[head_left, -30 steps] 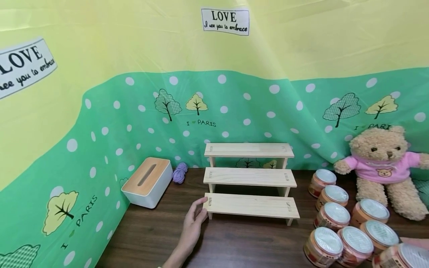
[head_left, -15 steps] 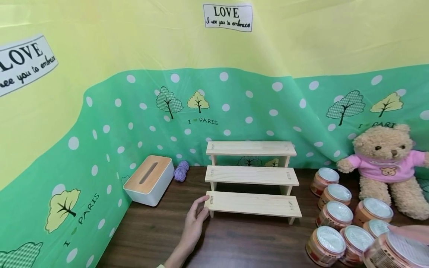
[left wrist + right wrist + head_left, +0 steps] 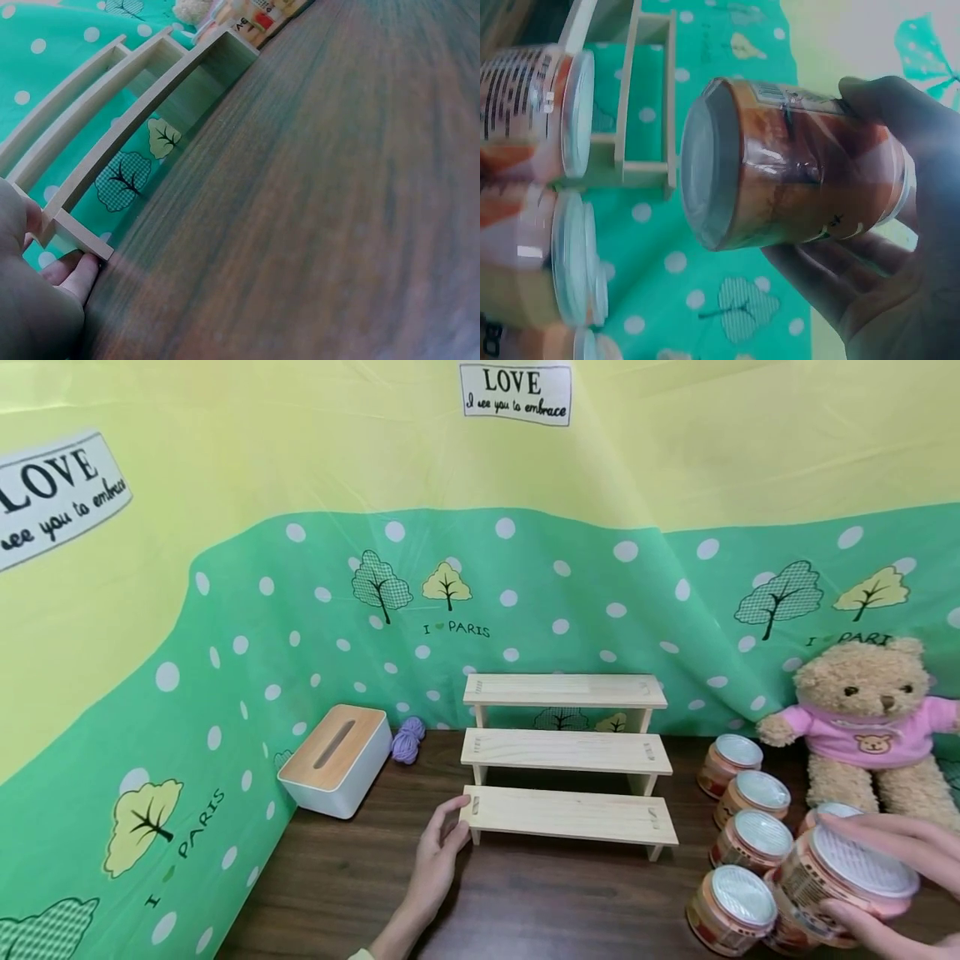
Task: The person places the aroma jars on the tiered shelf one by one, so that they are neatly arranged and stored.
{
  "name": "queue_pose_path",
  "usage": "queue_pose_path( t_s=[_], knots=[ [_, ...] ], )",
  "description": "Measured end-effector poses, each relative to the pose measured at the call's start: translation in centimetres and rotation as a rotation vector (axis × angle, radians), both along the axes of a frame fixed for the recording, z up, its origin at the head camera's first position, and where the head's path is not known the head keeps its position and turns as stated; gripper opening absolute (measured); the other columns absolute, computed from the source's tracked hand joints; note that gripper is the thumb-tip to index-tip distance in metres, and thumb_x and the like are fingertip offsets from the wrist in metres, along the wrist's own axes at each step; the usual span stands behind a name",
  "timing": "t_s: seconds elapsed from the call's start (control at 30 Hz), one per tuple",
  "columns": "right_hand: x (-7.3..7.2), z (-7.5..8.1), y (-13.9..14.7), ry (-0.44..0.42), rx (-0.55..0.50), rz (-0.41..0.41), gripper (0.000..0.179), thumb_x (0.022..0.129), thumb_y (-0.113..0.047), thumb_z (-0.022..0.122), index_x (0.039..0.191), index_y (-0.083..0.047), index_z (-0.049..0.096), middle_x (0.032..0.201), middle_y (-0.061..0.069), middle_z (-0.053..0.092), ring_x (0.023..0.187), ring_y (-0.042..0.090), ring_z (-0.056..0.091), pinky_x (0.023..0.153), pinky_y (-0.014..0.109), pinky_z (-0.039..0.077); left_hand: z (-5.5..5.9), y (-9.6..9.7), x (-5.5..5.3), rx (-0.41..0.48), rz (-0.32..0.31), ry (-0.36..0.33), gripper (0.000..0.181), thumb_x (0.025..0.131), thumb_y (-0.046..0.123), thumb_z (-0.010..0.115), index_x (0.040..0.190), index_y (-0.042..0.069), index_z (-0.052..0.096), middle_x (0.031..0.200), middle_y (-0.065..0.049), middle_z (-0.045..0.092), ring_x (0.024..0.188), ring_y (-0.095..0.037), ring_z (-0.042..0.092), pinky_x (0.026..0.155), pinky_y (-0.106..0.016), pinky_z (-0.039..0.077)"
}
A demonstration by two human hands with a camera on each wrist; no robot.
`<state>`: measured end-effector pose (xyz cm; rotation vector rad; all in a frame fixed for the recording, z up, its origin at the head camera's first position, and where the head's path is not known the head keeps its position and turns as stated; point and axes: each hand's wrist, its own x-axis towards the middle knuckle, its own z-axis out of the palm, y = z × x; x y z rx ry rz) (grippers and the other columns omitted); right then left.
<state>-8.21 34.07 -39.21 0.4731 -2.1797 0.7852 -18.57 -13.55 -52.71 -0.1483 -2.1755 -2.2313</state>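
A pale wooden three-step stand (image 3: 567, 814) stands against the green cloth. My left hand (image 3: 433, 864) holds the left end of its lowest step; in the left wrist view, fingers and thumb lie about the end leg (image 3: 84, 236). At the right, my right hand (image 3: 911, 847) grips a squat jar (image 3: 813, 885) with a pale lid and a printed orange-and-red label, raised above other jars. The right wrist view shows this jar (image 3: 795, 165) on its side in the picture, with the thumb on one side and fingers on the other. It partly hides the jars behind it.
Several similar jars (image 3: 738, 906) stand at the right of the brown table (image 3: 555, 910). A teddy bear (image 3: 862, 727) in a pink shirt sits behind them. A tissue box (image 3: 333, 760) and purple yarn (image 3: 407, 741) are at the back left, before the patterned cloth (image 3: 262, 610).
My right hand has come in from the right edge, bringing the jar leftward over the others. My left hand stays at the stand's lowest step. The view has shifted slightly.
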Motion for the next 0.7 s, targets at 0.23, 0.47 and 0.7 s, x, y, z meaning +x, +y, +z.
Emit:
queue_pose_path(
  t_s=[0.23, 0.47, 0.7],
  knots=[
    [-0.6, 1.4, -3.0, -0.011, 0.036, 0.05, 0.093, 0.042, 0.004, 0.106, 0.132, 0.0, 0.079, 0.13, -0.022, 0.065, 0.117, -0.01, 0.058, 0.086, 0.004, 0.046, 0.0, 0.1, -0.1, -0.01, -0.002, 0.006, 0.041, 0.117, 0.016, 0.057, 0.156, 0.003, 0.055, 0.163, -0.02, 0.051, 0.129, -0.024, 0.06, 0.114, -0.037, 0.05],
    [-0.8, 3.0, -6.3, -0.064, 0.062, -0.035, 0.095, 0.051, -0.001, 0.107, 0.14, -0.018, 0.078, 0.13, -0.031, 0.061, 0.104, -0.013, 0.051, 0.071, 0.008, 0.039, 0.0, 0.2, -0.1, -0.009, -0.005, 0.018, 0.041, 0.117, 0.015, 0.056, 0.156, 0.003, 0.055, 0.165, -0.021, 0.05, 0.133, -0.026, 0.059, 0.115, -0.037, 0.049],
    [-1.9, 3.7, -8.9, -0.108, 0.037, 0.028, 0.093, 0.059, -0.002, 0.107, 0.144, -0.024, 0.076, 0.132, -0.018, 0.067, 0.11, -0.013, 0.055, 0.071, 0.006, 0.043, -0.1, 0.2, 0.0, -0.015, 0.001, 0.022, 0.039, 0.117, 0.011, 0.054, 0.156, 0.004, 0.056, 0.166, -0.02, 0.048, 0.137, -0.03, 0.058, 0.118, -0.045, 0.049]
  ],
)
